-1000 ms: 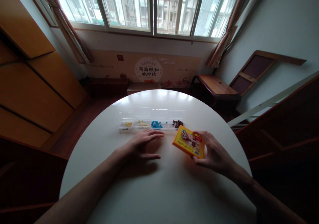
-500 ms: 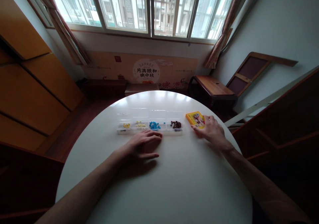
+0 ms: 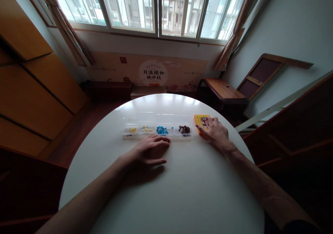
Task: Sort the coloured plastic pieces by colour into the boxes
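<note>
My right hand has its thumb and fingers around a small yellow box with a printed front, covering its lower right part. The box rests on the white round table. To its left stands a row of clear plastic compartments with raised lids. They hold yellow pieces, pale yellow pieces, blue pieces and dark brown pieces. My left hand lies on the table just in front of the compartments, fingers stretched out and thumb apart, holding nothing.
Beyond the table, a wooden bench stands near the right wall, with a leaning wooden frame beside it. A long printed cardboard panel is under the window. Orange cabinets line the left side.
My right hand has shifted slightly left over the yellow box, and its thumb has moved up. The box has turned to sit straighter. My left hand has stayed in place.
</note>
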A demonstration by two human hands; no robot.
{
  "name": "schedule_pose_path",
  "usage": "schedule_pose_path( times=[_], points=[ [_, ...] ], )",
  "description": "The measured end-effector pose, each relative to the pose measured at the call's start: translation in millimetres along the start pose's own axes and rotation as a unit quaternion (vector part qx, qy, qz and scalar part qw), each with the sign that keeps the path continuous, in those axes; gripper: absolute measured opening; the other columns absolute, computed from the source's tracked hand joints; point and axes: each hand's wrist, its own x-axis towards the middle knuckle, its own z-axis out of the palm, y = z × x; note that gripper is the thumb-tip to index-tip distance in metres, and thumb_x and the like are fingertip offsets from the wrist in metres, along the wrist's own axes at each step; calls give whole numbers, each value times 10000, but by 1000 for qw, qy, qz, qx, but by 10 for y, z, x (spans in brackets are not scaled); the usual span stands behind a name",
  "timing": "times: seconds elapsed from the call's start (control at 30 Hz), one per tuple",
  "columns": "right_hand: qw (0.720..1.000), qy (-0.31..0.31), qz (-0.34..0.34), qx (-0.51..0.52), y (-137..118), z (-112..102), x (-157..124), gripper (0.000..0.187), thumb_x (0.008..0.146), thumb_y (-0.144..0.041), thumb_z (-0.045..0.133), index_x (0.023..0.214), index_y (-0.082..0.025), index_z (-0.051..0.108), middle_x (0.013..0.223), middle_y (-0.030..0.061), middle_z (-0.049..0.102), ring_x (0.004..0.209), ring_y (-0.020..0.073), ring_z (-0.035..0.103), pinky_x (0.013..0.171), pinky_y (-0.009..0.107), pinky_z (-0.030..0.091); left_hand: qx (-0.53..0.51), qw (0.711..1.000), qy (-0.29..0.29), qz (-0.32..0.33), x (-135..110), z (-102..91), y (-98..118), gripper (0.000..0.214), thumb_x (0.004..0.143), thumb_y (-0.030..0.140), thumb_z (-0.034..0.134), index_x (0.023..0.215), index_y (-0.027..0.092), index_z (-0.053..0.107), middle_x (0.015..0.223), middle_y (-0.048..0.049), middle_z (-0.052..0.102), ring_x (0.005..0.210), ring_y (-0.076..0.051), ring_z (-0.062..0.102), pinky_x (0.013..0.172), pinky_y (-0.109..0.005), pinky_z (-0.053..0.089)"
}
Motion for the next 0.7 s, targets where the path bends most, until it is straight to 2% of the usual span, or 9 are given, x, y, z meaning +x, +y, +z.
schedule_pose_path(
  times=[0.1,0.2,0.27,0.33,0.43,0.57,0.63,0.7],
  points=[
    [998,60,-30,-4,22,-37,22,845,978,-867,480,1418,-153,586,1250,202,645,1043,363,666,865,456,529,1,1000,-2,-2,-1,-9,6,576,932,519,786,1426,269,627,1478,-152,672,1288,-338,691,1110,-494,556],
    [978,126,-156,61,7,-110,77,763,1009,-736,568,1494,-148,540,1447,219,612,1275,399,601,1073,519,498,-1,1000,-3,-2,7,-10,0,561,934,520,781,1412,264,639,1467,-154,678,1275,-339,695,1111,-498,556],
    [953,125,-246,122,-57,-156,132,663,1037,-613,605,1538,-187,516,1532,174,594,1358,369,577,1158,510,467,-2,1000,-3,0,11,-6,-10,547,934,510,784,1402,265,645,1461,-149,682,1267,-332,698,1106,-493,559],
    [938,115,-283,165,-164,-177,199,624,1038,-530,642,1563,-221,508,1547,145,608,1359,355,592,1159,513,477,-3,1000,-1,4,9,2,-20,530,932,497,789,1387,264,650,1453,-143,688,1256,-323,704,1093,-485,566],
    [929,97,-295,201,-337,-170,297,537,1031,-427,671,1521,-232,571,1434,118,706,1264,333,657,1100,505,514,7,1000,11,3,-4,25,-32,497,939,486,785,1365,260,664,1439,-137,703,1253,-314,715,1078,-479,581],
    [933,69,-278,219,-434,-174,314,236,1061,-301,593,1210,-238,765,1161,78,814,1097,283,720,1056,466,526,57,997,56,-6,-24,72,-63,405,966,474,758,1302,255,701,1365,-115,756,1207,-295,751,1033,-460,607],
    [934,56,-273,223,-404,-192,246,234,1067,-273,565,1114,-238,792,1102,74,823,1068,266,736,1075,458,517,90,992,86,-22,-34,86,-89,337,980,455,746,1245,249,715,1307,-101,784,1156,-283,773,1010,-455,612],
    [930,50,-277,235,-342,-206,137,236,1065,-266,565,1095,-242,797,1076,70,826,1068,260,748,1083,457,518,110,987,110,-45,-42,92,-109,302,987,444,740,1211,243,719,1273,-97,796,1125,-277,781,989,-446,616]
  ],
)
